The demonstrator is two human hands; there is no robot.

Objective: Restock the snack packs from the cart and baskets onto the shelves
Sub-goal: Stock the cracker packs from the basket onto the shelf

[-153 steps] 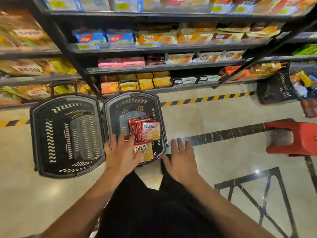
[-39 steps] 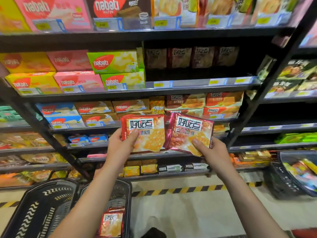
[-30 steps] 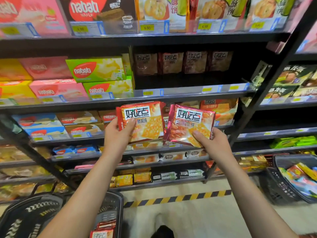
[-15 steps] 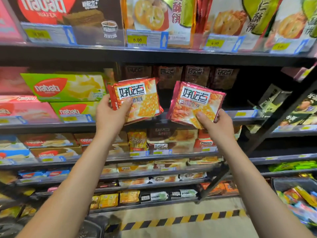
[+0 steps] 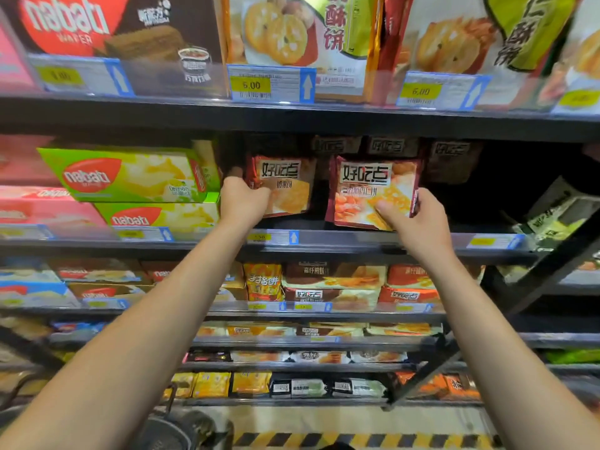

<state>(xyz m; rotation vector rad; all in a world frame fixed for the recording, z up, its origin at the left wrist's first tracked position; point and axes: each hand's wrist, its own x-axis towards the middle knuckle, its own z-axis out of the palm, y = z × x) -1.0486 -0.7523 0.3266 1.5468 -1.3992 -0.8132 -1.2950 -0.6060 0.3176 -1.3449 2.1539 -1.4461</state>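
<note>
My left hand (image 5: 244, 200) grips an orange-red cracker pack (image 5: 287, 186) by its lower left corner. My right hand (image 5: 414, 219) grips a dark red cracker pack (image 5: 370, 190) by its lower right corner. Both packs stand upright inside the opening of the second shelf (image 5: 357, 241), just above its front lip. Behind them, deep in the shadow, stands a row of similar packs (image 5: 389, 147).
Green Nabati wafer boxes (image 5: 123, 177) sit immediately left of my left hand. Large biscuit bags (image 5: 292, 30) fill the shelf above. Lower shelves hold more snack packs (image 5: 331, 287). A black basket (image 5: 175, 430) is on the floor below, and a slanted black shelf post (image 5: 532, 274) rises at right.
Both hands have pushed the two packs forward and slightly down into the second shelf's opening. The view has moved closer to the shelves.
</note>
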